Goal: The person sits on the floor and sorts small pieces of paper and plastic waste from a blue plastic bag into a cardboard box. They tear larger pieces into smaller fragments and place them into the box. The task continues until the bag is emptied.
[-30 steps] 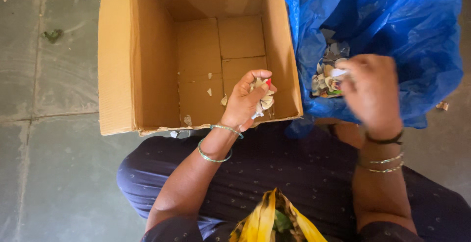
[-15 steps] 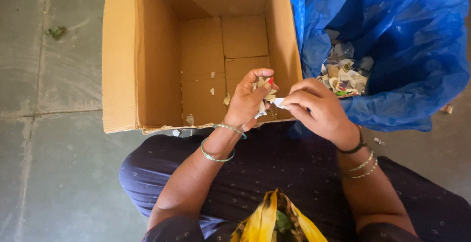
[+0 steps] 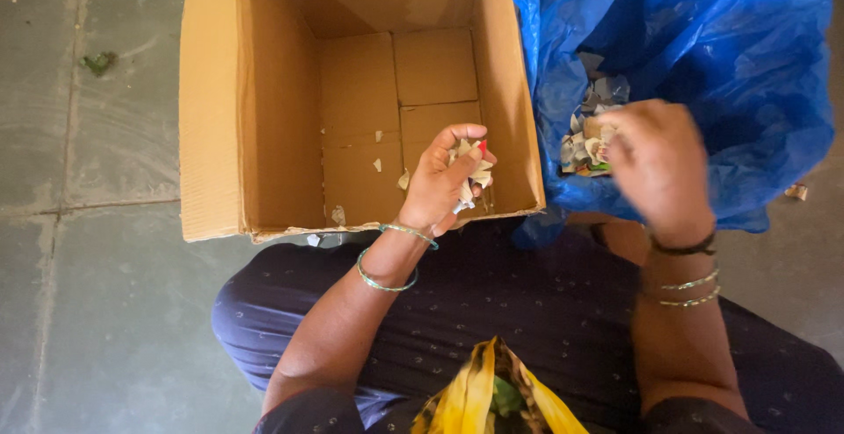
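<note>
My left hand (image 3: pixel 444 183) is closed around a bunch of small crumpled paper scraps (image 3: pixel 470 170), held over the near edge of an open cardboard box (image 3: pixel 264 135). My right hand (image 3: pixel 659 166) is blurred and sits over the mouth of a blue plastic bag (image 3: pixel 703 56), just next to a heap of paper scraps (image 3: pixel 587 131) inside it. Whether its fingers hold a scrap I cannot tell. A few loose scraps lie on the box's bottom (image 3: pixel 378 148).
The box and bag stand side by side on a grey tiled floor (image 3: pixel 88 179), touching each other. My lap in dark dotted cloth (image 3: pixel 492 302) lies below them. A small scrap (image 3: pixel 796 191) lies on the floor at the right.
My right hand has moved from my left hand back to the right, over the blue bag. The left hand stays in place with its scraps.
</note>
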